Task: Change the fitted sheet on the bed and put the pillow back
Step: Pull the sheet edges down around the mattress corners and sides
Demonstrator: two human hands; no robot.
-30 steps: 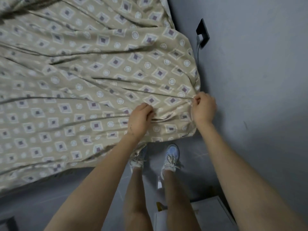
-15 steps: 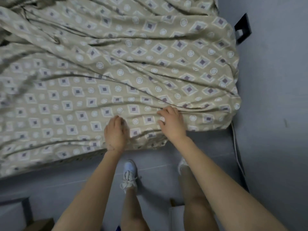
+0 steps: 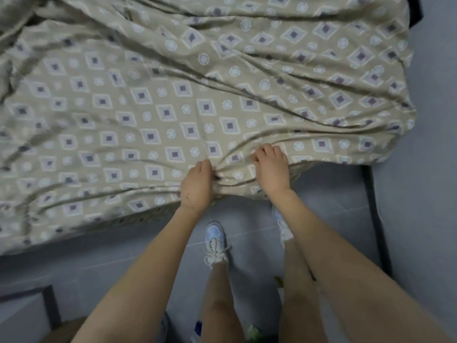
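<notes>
A beige fitted sheet [image 3: 173, 107] with purple diamonds and pale circles covers the bed, wrinkled, with long folds running toward the near edge. My left hand [image 3: 196, 186] grips a bunched fold of the sheet at the bed's near edge. My right hand [image 3: 272, 167] sits a short way to the right with curled fingers pressing or holding the same edge of fabric. The sheet's right corner [image 3: 398, 134] hangs rounded over the mattress. No pillow is in view.
The grey tiled floor [image 3: 123, 268] lies below the bed edge, with my two feet in white sneakers [image 3: 215, 243] on it. A grey wall [image 3: 435, 169] rises on the right, with a dark cable [image 3: 376, 219] along its base. A dark frame [image 3: 49, 305] stands at lower left.
Both hands have left the sheet's right corner and shifted left along the near edge. The view has panned with them, so the corner now sits far right.
</notes>
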